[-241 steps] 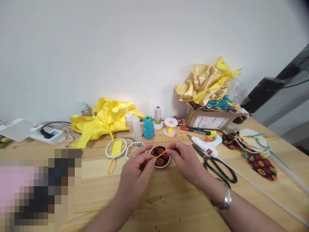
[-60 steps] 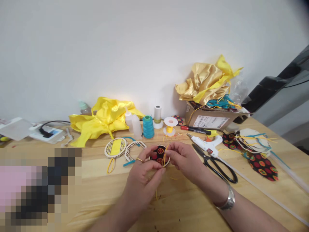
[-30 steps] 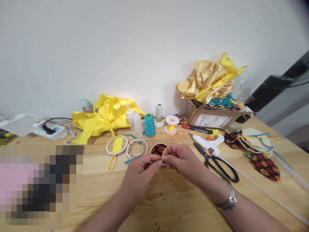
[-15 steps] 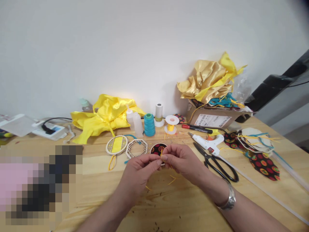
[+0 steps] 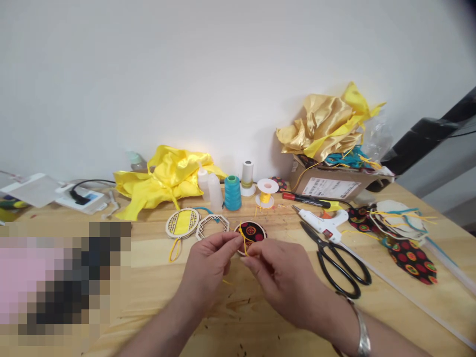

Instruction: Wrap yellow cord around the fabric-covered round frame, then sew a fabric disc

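Note:
My left hand (image 5: pixel 207 265) and my right hand (image 5: pixel 279 278) meet over the wooden table (image 5: pixel 238 317), both pinching a thin yellow cord (image 5: pixel 243 237). The cord loops up between the fingertips. Just behind the fingers lies a round wooden disc covered in black cloth with red and yellow dots (image 5: pixel 254 232). To its left lie an octagonal wooden frame (image 5: pixel 212 225) and a round frame with yellow cloth (image 5: pixel 183 223). A short yellow cord scrap (image 5: pixel 226 282) lies under my left hand.
Black scissors (image 5: pixel 336 260) and a white glue gun (image 5: pixel 322 221) lie to the right. At the back stand a teal thread spool (image 5: pixel 232 193), a yellow cord reel (image 5: pixel 267 192), glue bottles (image 5: pixel 208 187), yellow satin (image 5: pixel 167 178) and a cardboard box (image 5: pixel 329 184) of gold cloth.
My right hand has dropped lower and nearer to me, below the disc. The cord now stands up in a loop between the fingertips. The view shifted slightly.

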Demonstrator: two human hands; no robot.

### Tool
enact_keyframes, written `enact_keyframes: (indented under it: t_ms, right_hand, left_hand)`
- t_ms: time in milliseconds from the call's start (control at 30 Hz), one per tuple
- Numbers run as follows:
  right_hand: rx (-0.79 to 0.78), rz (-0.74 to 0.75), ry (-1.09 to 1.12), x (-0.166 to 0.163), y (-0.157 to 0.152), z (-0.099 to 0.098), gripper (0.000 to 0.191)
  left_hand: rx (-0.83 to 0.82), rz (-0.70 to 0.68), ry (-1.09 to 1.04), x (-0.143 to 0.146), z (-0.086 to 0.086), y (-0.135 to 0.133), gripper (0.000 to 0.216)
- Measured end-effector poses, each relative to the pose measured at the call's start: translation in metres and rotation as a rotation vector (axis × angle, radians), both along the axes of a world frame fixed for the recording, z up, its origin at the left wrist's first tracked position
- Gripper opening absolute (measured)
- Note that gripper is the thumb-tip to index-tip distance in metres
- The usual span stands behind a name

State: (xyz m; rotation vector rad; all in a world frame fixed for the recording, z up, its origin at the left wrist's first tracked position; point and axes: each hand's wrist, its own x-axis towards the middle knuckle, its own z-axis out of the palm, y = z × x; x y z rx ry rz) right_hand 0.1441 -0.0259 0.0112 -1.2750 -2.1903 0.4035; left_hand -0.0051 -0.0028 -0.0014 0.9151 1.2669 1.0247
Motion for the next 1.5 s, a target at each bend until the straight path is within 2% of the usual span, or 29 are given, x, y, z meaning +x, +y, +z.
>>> enact_keyframes:
  t_ms: [167,267,367,433,533,633,733,833,1167,1500]
  right_hand:
    - [0.315,0.225,-0.340,-0.006,-0.004,-0.011,0.015]
    - [0.386,0.315,-0.457,-0.007,-0.004,-0.015,0.016]
    - [0.382,0.366,-0.449,-0.005,-0.003,-0.016,0.015]
    - [0.325,0.328,-0.306,-0.003,-0.001,-0.013,0.018]
    - [0.176,0.106,0.077,0.001,0.006,-0.009,0.020]
    - [-0.116,-0.077,0.414,0.003,0.015,-0.007,0.014]
    - [-0.486,-0.054,0.647,0.001,0.022,-0.012,0.012]
    - [-0.658,-0.010,0.787,-0.002,0.024,-0.016,0.015]
    - [-0.582,-0.068,0.641,0.003,0.025,-0.008,0.013]
    - [-0.627,-0.086,0.677,0.002,0.026,-0.008,0.010]
  left_hand:
    - [-0.033,-0.006,-0.097,-0.001,-0.002,0.000,0.019]
    - [-0.028,-0.010,-0.167,0.000,-0.002,-0.001,0.017]
    - [-0.051,0.003,-0.209,0.000,-0.001,-0.001,0.014]
    - [-0.066,0.012,-0.202,0.001,0.000,-0.002,0.014]
    - [-0.054,0.004,-0.151,0.002,-0.001,-0.002,0.014]
    - [-0.036,-0.012,-0.089,0.003,-0.001,-0.003,0.013]
    - [-0.022,-0.049,-0.046,0.005,0.002,-0.004,0.012]
    - [-0.017,-0.082,-0.002,0.007,0.007,-0.005,0.010]
    - [0.042,-0.182,0.079,0.005,0.007,-0.007,0.015]
    - [0.072,-0.228,0.172,0.004,0.009,-0.008,0.017]
